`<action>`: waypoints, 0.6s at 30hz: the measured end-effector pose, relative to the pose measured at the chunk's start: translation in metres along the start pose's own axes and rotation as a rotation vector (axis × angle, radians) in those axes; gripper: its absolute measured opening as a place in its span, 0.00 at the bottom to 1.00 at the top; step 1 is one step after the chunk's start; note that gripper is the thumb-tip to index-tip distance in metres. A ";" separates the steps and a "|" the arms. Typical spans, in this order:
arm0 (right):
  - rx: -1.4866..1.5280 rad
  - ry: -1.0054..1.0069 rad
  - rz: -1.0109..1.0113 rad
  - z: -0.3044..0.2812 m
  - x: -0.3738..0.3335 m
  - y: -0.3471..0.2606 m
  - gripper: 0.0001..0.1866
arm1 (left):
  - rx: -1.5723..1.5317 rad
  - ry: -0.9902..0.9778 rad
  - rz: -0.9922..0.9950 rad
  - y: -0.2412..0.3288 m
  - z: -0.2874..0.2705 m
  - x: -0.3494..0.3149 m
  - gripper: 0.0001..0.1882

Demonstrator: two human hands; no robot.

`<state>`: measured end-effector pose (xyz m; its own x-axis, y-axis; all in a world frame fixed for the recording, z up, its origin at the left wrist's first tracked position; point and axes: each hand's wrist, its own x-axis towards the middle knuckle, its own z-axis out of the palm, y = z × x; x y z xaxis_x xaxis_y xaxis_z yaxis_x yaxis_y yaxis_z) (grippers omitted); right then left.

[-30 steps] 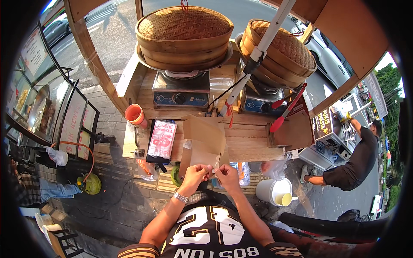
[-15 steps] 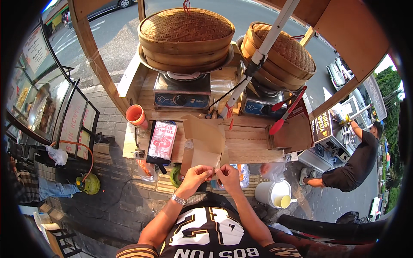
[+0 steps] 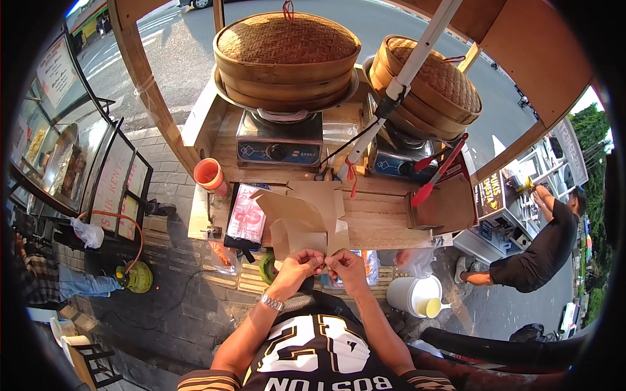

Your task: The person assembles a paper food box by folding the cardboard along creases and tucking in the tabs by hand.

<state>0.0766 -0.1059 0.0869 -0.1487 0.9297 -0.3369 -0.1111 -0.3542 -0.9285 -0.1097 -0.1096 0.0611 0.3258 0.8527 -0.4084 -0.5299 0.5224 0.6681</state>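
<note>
Street-side and busy: a wooden cart counter (image 3: 385,218) faces the road, with two big lidded bamboo steamers, the left steamer (image 3: 287,55) and the right steamer (image 3: 433,85), each sitting on a small gas burner, an orange cup (image 3: 208,174) at the counter's left end and red tongs (image 3: 438,171) propped at the right. Down at the near edge, both hands are drawn close together, almost fingertip to fingertip: the left hand (image 3: 298,267) and the right hand (image 3: 347,266) each pinch the bottom edge of a sheet of brown paper (image 3: 306,225), which stands up off the counter between them, bent and partly folded with a flap lifting toward the left. A pink printed packet (image 3: 248,215) lies flat just beside it on the left. The wrapper looks only part-formed to me: the sheet is creased and being pinched at its lower edge, but it is open at the top, with no food inside that I can see, and both steamer lids are on (so filling seems not yet begun). Off to the right, well apart, another person in dark clothes (image 3: 541,251) bends over a separate stall, and a white bucket (image 3: 411,294) stands on the pavement below the counter
</note>
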 end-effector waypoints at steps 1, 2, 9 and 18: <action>-0.038 -0.028 -0.028 0.001 0.000 -0.001 0.13 | 0.014 -0.022 0.013 0.001 -0.001 0.000 0.09; -0.078 -0.032 -0.013 0.002 -0.002 -0.002 0.12 | 0.026 -0.039 0.010 0.001 -0.002 0.000 0.09; -0.607 0.189 -0.243 0.007 0.000 0.005 0.11 | 0.062 -0.059 -0.002 0.007 0.007 0.001 0.13; -0.654 0.381 -0.322 -0.031 0.010 0.008 0.06 | 0.865 0.505 0.747 0.037 0.012 -0.031 0.07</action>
<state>0.1048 -0.0966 0.0717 0.1494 0.9879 0.0412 0.5211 -0.0432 -0.8524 -0.1297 -0.1169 0.1061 -0.2709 0.9454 0.1814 0.2953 -0.0978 0.9504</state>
